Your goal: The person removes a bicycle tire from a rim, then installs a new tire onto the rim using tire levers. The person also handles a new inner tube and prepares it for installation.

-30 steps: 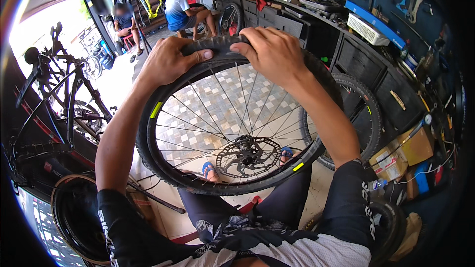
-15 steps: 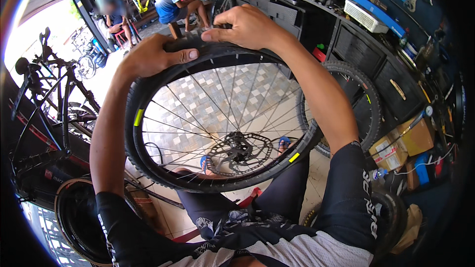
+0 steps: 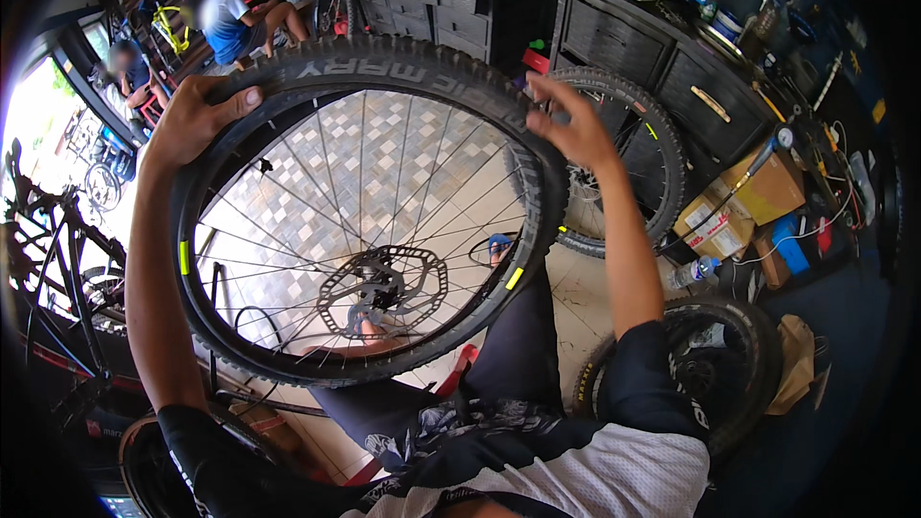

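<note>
Head view: a bicycle wheel [image 3: 374, 275] is slanting above the person's thighs [image 3: 518, 331], disc rotor [image 3: 393, 299] facing the camera. The left hand [image 3: 195, 122] is clasping the tire [image 3: 384, 67] at upper left, its grip closed. The right hand [image 3: 576, 129] is curving beside the upper right edge, grip wide, contact impossible to tell. Another wheel [image 3: 670, 153] is standing near black drawers [image 3: 614, 43].

Bicycle workshop: extra wheels [image 3: 674, 168] near cluttered, drawer-fronted workbench [image 3: 614, 38].
</note>
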`<action>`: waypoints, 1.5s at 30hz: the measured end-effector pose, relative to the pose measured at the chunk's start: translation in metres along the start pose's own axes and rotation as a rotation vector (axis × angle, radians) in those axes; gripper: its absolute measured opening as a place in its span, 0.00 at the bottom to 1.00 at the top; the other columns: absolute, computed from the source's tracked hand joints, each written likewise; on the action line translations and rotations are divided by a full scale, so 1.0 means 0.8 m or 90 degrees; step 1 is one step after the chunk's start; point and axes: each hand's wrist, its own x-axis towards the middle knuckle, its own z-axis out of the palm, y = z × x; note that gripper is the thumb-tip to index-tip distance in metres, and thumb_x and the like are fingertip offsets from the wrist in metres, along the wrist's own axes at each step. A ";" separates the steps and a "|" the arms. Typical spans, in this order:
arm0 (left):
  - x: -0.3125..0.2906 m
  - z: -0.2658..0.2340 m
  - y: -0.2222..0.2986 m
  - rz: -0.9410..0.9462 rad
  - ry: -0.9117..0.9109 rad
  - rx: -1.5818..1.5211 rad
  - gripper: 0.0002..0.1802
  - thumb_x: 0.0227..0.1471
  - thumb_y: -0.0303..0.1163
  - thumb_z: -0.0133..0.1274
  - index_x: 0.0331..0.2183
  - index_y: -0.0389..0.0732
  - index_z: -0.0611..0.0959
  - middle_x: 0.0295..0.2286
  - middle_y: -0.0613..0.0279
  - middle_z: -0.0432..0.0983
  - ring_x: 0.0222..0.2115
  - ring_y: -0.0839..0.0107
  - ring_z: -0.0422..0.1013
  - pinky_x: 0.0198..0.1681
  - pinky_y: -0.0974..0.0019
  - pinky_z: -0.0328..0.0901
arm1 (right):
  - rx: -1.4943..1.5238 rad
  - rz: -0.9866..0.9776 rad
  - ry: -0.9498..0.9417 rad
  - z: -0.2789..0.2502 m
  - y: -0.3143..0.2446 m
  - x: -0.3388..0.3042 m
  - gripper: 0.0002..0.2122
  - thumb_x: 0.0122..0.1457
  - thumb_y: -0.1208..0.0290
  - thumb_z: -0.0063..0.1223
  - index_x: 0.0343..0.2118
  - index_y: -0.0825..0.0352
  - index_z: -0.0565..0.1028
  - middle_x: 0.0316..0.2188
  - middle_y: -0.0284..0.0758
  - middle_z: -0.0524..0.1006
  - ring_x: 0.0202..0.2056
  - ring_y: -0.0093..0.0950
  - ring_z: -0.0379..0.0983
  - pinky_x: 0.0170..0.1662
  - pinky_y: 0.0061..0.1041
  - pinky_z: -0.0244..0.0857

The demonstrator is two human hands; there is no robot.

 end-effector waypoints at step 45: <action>0.118 0.245 0.226 0.345 0.025 0.492 0.36 0.60 0.69 0.47 0.28 0.47 0.90 0.24 0.58 0.84 0.30 0.58 0.83 0.35 0.56 0.74 | 0.165 0.054 0.035 0.059 0.073 -0.013 0.32 0.65 0.40 0.57 0.54 0.68 0.73 0.40 0.38 0.80 0.40 0.26 0.75 0.44 0.28 0.69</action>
